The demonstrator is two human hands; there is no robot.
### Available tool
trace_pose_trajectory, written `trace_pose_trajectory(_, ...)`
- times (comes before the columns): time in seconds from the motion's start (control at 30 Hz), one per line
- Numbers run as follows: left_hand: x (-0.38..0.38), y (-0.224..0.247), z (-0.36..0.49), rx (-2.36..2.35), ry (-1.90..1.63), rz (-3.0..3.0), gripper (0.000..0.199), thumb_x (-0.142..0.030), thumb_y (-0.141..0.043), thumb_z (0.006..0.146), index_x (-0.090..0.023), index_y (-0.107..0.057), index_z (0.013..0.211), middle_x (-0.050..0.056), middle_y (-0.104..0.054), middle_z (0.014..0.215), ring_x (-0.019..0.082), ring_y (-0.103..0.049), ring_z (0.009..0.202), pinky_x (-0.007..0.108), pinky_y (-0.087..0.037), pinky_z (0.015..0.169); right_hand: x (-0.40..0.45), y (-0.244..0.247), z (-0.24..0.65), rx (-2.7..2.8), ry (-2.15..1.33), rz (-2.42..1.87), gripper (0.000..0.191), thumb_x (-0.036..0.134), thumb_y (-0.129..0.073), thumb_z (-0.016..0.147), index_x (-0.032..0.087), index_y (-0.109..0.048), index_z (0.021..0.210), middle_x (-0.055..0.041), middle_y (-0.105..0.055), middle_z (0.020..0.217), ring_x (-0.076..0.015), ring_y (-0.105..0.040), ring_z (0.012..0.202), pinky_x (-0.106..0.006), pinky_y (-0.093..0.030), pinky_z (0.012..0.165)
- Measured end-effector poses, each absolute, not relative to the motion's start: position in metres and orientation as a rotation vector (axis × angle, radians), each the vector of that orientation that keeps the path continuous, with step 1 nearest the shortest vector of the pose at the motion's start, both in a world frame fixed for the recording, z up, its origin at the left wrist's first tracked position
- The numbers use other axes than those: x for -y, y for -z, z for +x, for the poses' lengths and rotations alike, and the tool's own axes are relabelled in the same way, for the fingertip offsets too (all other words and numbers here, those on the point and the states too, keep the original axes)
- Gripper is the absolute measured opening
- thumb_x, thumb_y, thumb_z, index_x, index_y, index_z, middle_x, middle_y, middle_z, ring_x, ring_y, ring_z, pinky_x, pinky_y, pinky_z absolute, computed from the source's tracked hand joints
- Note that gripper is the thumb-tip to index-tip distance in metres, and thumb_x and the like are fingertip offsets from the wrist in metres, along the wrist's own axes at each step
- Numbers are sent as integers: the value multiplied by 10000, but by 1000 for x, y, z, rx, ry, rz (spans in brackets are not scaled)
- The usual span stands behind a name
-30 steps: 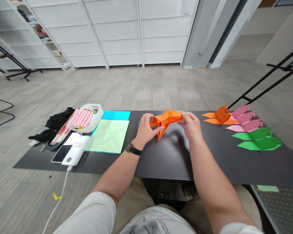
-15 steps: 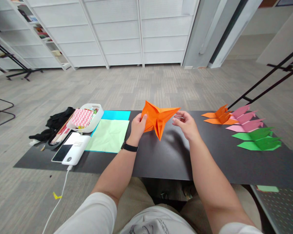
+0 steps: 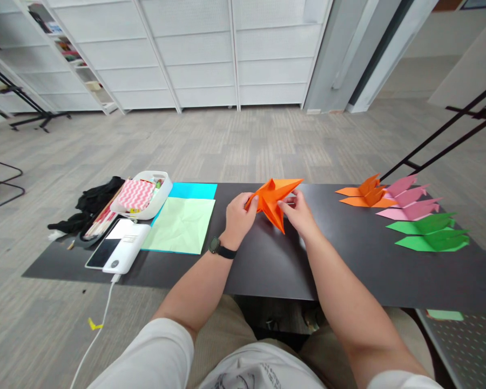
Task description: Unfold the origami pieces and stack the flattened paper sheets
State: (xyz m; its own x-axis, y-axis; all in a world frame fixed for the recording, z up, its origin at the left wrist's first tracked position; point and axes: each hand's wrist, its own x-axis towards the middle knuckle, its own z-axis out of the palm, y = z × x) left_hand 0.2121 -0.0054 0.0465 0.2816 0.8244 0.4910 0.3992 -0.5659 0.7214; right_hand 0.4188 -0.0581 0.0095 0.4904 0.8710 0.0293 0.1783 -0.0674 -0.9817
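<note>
An orange origami paper piece [image 3: 272,195] with pointed flaps is held above the table, partly hidden by my fingers. My left hand [image 3: 238,217] is closed on its left point, thumb on top, a black watch at the wrist. On the paper's right side my right hand [image 3: 302,216] pinches a flap between thumb and fingers. Further right stand finished-looking paper birds: orange ones [image 3: 366,195], pink ones [image 3: 409,205] and green ones [image 3: 433,240], lined up at a slant.
Left on the dark table [image 3: 263,275] lie light green paper [image 3: 182,224] and blue paper [image 3: 196,190]. Beside them are a white basket [image 3: 164,194], a white power bank [image 3: 127,251] with a cable, a phone [image 3: 102,254], a pencil tray and black cloth [image 3: 99,195].
The orange paper has turned and tilted, shifting slightly right. My right hand has come in from beside it and taken hold. My left hand has rotated and moved right with the paper.
</note>
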Motion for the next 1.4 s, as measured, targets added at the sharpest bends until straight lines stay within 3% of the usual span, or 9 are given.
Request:
trace_pose_trajectory(0.27,3,-49,208,-1068,-1184,1976,307,-462,-547,1054,-214,-715,986,32,-752,939,193,-677,885,289,-498,832,56,-10,439,774,-679,-1531,504,367,-665,728,266,-628,1220,43,-674,812,-193,-660,772,-330,-548,754)
trace_pose_trajectory(0.4,-7,-42,208,-1141,-1198,1782,338,-494,-563,1038,-203,-662,898,-12,-655,808,149,-591,762,247,-454,723,60,-21,452,688,-757,-1455,403,347,-683,641,250,-684,1032,39,-683,780,-164,-619,698,-273,-481,657)
trace_pose_trajectory(0.57,-24,-29,206,-1021,-1178,1655,308,-479,-571,1034,-199,-685,976,-4,-660,885,142,-606,804,240,-482,748,66,-32,464,728,-750,-1415,207,366,-725,638,245,-684,801,16,-718,778,-158,-626,689,-273,-490,650)
trace_pose_trajectory(0.67,-26,-28,202,-1073,-1245,1792,314,-486,-672,978,-196,-712,866,8,-614,887,144,-576,790,253,-471,751,70,-37,468,868,-525,-1522,193,376,-718,674,237,-744,806,8,-710,754,-180,-633,724,-315,-521,732)
trace_pose_trajectory(0.87,-10,-34,198,-1188,-1143,1898,437,-532,-679,967,-194,-700,692,-42,-439,587,137,-489,610,273,-391,615,83,-48,466,1040,-137,-1813,323,411,-650,828,205,-846,981,2,-679,636,-207,-623,645,-356,-510,749)
trace_pose_trajectory(1.0,0,-42,200,-1058,-1216,1825,257,-360,-623,1001,-222,-831,1061,17,-781,888,186,-715,816,306,-569,778,92,-62,466,1113,-218,-1686,295,405,-668,830,233,-842,994,-57,-824,930,-271,-742,906,-407,-549,884)
trace_pose_trajectory(1.13,2,-58,193,-850,-1284,1898,345,-233,-581,994,-276,-805,1253,55,-793,1284,230,-742,1199,409,-592,1064,101,-83,473,1060,-457,-1388,334,375,-728,744,255,-829,1040,-53,-827,1122,-285,-735,1122,-424,-553,1005)
trace_pose_trajectory(1.3,7,-66,173,-676,-1229,2027,393,-183,-549,980,-275,-802,1268,55,-745,1394,216,-682,1327,435,-519,1189,119,-89,475,851,-814,-1247,352,513,-704,780,248,-794,994,-54,-810,1047,-244,-745,994,-359,-596,836)
trace_pose_trajectory(1.4,13,-52,164,-751,-1100,1875,392,-221,-550,973,-242,-790,1282,79,-742,1398,233,-709,1272,434,-574,1108,129,-68,468,908,-806,-1370,401,519,-829,704,234,-756,977,-20,-759,911,-185,-692,814,-305,-568,709)
